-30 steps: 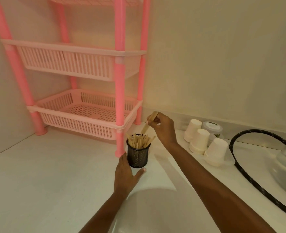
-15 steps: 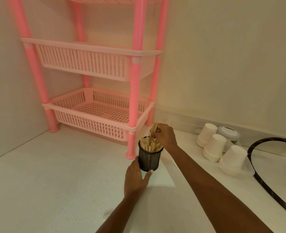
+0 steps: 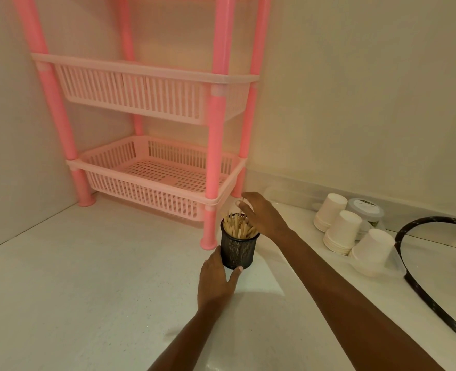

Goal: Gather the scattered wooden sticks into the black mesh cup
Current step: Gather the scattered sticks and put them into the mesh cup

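A: Where's the cup (image 3: pixel 237 247)?

B: On the white table (image 3: pixel 87 277), upright, just right of the rack's (image 3: pixel 152 103) front foot. The sticks (image 3: pixel 239 228) stand bunched inside, tips above the rim.

A: And the hands?

B: The left hand (image 3: pixel 216 281) is wrapped round the cup's near base, thumb on the right side, fingers on the left; it grips the cup. The right hand (image 3: pixel 264 215) hovers over the far rim, fingers spread and loosely open. One thin stick shows by its fingertips; I can't tell whether it is pinched or just standing in the cup.

A: How much room is there?

B: Wide bare table to the left and toward the camera. On the left a wall meets the table at a diagonal edge. Behind the cup it is tight: the rack's lower basket overhangs close by. To the right, past the right forearm, three stacks of paper cups (image 3: pixel 344 231) lie near a lidded tub (image 3: pixel 366 210), well apart from the cup.

A: Anything cut off or hidden?

B: A black hoop (image 3: pixel 409 279) runs off the right edge. The rack's top tier is cropped by the frame. The right hand covers part of the cup's far rim, and the tub sits half behind the paper cups. I see no loose sticks on the visible table.
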`<state>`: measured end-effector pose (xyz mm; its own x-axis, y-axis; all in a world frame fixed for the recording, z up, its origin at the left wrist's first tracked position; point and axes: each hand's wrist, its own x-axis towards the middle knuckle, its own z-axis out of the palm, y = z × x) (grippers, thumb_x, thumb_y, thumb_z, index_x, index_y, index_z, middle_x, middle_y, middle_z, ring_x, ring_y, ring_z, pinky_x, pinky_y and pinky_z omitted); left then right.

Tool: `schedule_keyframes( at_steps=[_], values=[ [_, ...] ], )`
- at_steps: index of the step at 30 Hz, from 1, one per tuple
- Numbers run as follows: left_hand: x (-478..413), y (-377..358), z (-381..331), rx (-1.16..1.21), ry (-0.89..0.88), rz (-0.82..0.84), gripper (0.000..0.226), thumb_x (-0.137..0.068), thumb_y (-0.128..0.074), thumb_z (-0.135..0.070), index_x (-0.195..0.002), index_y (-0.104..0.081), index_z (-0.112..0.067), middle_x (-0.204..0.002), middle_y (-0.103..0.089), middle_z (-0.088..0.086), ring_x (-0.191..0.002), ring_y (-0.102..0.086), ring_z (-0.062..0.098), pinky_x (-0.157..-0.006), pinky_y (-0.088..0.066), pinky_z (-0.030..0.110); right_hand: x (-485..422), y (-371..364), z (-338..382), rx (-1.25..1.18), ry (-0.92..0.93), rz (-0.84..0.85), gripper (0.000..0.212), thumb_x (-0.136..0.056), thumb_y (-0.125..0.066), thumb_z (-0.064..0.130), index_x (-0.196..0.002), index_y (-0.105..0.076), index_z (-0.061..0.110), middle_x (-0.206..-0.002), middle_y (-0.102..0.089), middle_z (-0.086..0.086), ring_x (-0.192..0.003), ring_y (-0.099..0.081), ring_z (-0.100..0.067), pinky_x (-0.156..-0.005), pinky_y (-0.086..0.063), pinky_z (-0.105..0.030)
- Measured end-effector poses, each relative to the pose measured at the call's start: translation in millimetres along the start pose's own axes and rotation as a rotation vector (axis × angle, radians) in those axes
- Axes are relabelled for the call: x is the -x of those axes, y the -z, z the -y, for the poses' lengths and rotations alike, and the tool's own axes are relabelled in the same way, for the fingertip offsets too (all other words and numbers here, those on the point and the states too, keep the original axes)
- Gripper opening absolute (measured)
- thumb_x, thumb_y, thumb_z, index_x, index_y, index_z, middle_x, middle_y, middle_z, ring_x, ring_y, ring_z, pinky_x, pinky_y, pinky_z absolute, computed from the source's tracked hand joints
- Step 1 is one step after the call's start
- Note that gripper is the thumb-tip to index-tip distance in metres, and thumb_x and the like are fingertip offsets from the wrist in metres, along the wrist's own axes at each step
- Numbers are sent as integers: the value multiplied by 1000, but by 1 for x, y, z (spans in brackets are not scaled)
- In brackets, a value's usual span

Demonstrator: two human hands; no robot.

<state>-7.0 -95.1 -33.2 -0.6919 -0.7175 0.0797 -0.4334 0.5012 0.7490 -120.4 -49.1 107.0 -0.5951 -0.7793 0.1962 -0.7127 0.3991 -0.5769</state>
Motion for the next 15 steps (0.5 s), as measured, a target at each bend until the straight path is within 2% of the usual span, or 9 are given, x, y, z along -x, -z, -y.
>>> schedule_keyframes(
  at_steps=[2, 4, 5, 6, 8, 10, 13, 15],
  values=[
    [1, 0, 0, -2, -5, 1, 70, -87, -49, -50, -143, -20, -20, -149, -35, 0, -135, -36, 20, -111, -37, 39, 0, -2, -1, 58, -23, 46, 41, -98, -34, 31, -123, -51, 4, -132, -51, -17, -122, -48, -30, -98, -37, -35],
    [1, 0, 0, -2, -13, -10, 69, -87, -49, -50, -142, -21, -19, -148, -37, 0, -134, -38, 19, -112, -36, 37, 2, -3, 1, 117, -73, 82, 44, -98, -32, 36, -94, -60, 2, -101, -62, -20, -103, -58, -34, -82, -41, -36],
    [1, 0, 0, -1, -17, -16, 69, -87, -50, -49, -142, -21, -19, -147, -37, 0, -133, -38, 19, -112, -36, 35, 3, -3, 2, 165, -85, 91, 46, -98, -31, 38, -82, -57, 3, -89, -61, -19, -94, -60, -35, -79, -41, -37],
    [1, 1, 0, 0, -18, -17, 69, -87, -50, -49, -142, -21, -19, -147, -37, 0, -133, -38, 19, -111, -35, 34, 5, -2, 3, 215, -80, 80, 46, -97, -31, 39, -78, -55, 5, -86, -60, -18, -91, -61, -34, -80, -42, -39],
    [0, 1, 0, 5, -15, -9, 70, -87, -50, -49, -143, -21, -19, -148, -36, 0, -134, -37, 19, -112, -34, 35, 8, 0, 1, 242, -10, -49, 41, -98, -33, 34, -88, -61, 6, -100, -64, -17, -98, -60, -32, -90, -41, -43],
    [0, 1, -1, 13, -13, -4, 70, -87, -50, -49, -143, -20, -19, -149, -35, 0, -135, -36, 19, -113, -35, 37, 14, 0, -1, 75, 39, -271, 35, -98, -35, 28, -108, -61, 7, -115, -61, -14, -107, -58, -28, -92, -42, -37],
    [1, 1, 0, 19, -24, -13, 69, -88, -50, -48, -143, -21, -18, -148, -36, 1, -134, -37, 20, -112, -36, 39, 34, -18, -3, -305, -42, -551, 38, -97, -37, 31, -128, -47, 12, -130, -49, -10, -119, -49, -20, -93, -36, -24],
    [1, 1, 1, 28, -34, -18, 68, -88, -50, -47, -142, -22, -18, -147, -38, 2, -134, -37, 20, -111, -37, 40, 53, -41, -6, -464, -117, -613, 50, -93, -38, 38, -138, -33, 14, -138, -39, -9, -127, -41, -17, -96, -32, -22]
  ],
)
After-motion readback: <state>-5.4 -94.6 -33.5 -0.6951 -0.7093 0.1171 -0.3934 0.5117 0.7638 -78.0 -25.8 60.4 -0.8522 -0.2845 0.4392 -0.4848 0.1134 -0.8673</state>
